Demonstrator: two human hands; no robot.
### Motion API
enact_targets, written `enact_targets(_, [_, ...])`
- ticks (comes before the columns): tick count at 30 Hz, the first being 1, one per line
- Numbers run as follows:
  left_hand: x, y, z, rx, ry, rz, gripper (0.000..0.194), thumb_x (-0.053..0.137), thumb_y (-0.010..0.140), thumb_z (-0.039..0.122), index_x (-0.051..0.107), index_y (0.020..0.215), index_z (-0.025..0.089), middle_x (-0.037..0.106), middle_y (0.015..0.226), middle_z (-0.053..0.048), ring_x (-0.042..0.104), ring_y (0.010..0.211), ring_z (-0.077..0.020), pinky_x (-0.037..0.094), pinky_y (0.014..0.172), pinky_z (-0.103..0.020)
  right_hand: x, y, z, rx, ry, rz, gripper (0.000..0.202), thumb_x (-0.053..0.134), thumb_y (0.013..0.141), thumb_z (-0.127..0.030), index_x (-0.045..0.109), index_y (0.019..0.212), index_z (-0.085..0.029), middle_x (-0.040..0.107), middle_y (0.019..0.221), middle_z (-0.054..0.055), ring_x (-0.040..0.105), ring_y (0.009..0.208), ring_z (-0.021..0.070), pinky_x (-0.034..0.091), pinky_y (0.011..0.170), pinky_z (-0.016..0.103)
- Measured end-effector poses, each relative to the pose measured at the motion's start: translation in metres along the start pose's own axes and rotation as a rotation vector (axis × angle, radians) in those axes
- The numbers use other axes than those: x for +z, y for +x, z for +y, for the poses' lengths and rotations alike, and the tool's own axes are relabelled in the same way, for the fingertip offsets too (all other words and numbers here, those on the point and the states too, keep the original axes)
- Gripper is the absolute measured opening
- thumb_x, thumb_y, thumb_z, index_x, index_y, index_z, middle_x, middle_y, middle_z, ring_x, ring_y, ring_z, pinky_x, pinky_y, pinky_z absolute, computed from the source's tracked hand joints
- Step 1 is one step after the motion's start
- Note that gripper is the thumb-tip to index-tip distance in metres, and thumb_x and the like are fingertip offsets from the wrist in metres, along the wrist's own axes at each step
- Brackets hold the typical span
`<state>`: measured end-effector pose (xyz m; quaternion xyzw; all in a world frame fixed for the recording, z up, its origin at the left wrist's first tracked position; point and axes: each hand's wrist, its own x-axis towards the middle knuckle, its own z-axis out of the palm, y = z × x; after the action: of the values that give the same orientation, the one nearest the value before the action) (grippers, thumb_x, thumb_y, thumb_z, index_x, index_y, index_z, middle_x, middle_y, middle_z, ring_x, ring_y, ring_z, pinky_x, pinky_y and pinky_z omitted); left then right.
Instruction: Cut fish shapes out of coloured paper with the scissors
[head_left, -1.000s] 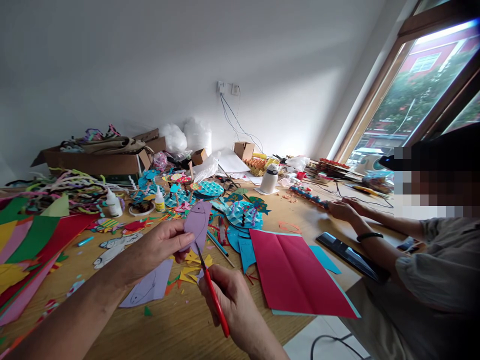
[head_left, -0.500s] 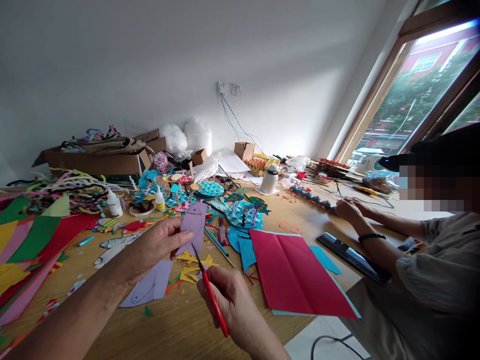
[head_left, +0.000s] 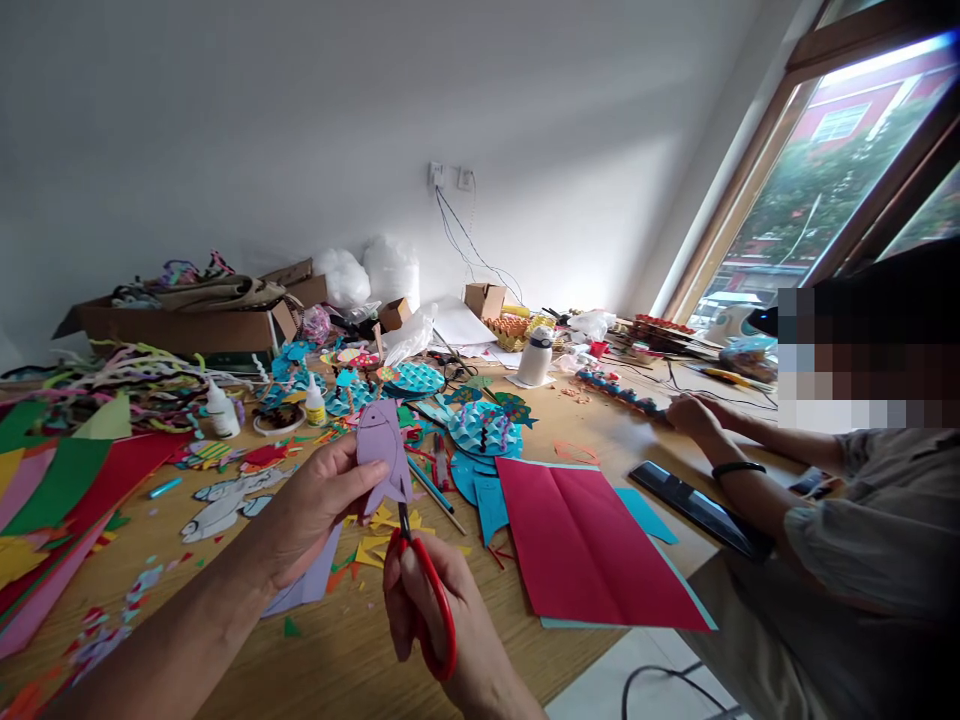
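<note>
Between thumb and fingers, my left hand (head_left: pixel 337 500) pinches a piece of purple paper (head_left: pixel 381 445) with a fish outline drawn on it. Its right side is cut along a curve and flares into a tail at the bottom. My right hand (head_left: pixel 442 610) is closed around red-handled scissors (head_left: pixel 444 620), whose dark blades (head_left: pixel 405 517) touch the lower edge of the paper. Another purple sheet (head_left: pixel 311 580) lies on the table under my left wrist, partly hidden. Yellow paper scraps (head_left: pixel 373 548) are scattered just beyond the scissors.
A folded red sheet (head_left: pixel 592 540) lies to the right, by a phone (head_left: pixel 697 508). A co-worker's hands (head_left: pixel 694 415) rest at the table's right. Glue bottles (head_left: pixel 223 410), blue paper crafts (head_left: pixel 484 430), a white bottle (head_left: pixel 535 357) and a cardboard box (head_left: pixel 180 328) stand farther back.
The scissors have cut the paper's right side, and the strip there is gone from the fish. The scissors' handles have opened wider, and the blades now sit at the tail end.
</note>
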<state>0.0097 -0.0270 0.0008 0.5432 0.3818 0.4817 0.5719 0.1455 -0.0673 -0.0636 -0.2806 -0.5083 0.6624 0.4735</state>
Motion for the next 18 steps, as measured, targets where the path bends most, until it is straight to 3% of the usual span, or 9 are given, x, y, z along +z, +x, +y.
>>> enact_targets(6, [0.009,-0.001,-0.005,0.016,-0.043,0.075,0.008,0.059,0.076,0.026,0.060,0.078,0.019,0.058,0.068,0.003,0.046,0.061,-0.0103,0.038,0.059,-0.021,0.010,0.001,0.003,0.025,0.109,0.055,0.043,0.053,0.077,-0.056,0.050,0.066,-0.015,0.043,0.040,-0.006,0.034,0.031,0.0040,0.023,0.035,0.015])
enact_targets(12, [0.010,-0.003,-0.009,0.026,-0.036,0.061,0.008,0.058,0.076,0.027,0.059,0.076,0.020,0.056,0.065,0.004,0.045,0.059,-0.0105,0.037,0.058,-0.021,0.012,0.003,0.001,-0.011,0.135,0.066,0.043,0.052,0.078,-0.055,0.051,0.065,-0.014,0.042,0.040,-0.006,0.034,0.032,0.0043,0.023,0.035,0.016])
enact_targets(18, [0.009,-0.003,-0.010,-0.020,-0.010,0.070,0.022,0.060,0.074,0.030,0.052,0.057,0.019,0.048,0.050,0.006,0.040,0.051,-0.0095,0.035,0.053,-0.021,0.012,0.003,0.001,-0.044,0.172,0.051,0.042,0.052,0.078,-0.054,0.049,0.064,-0.015,0.041,0.038,-0.006,0.033,0.031,0.0046,0.022,0.035,0.016])
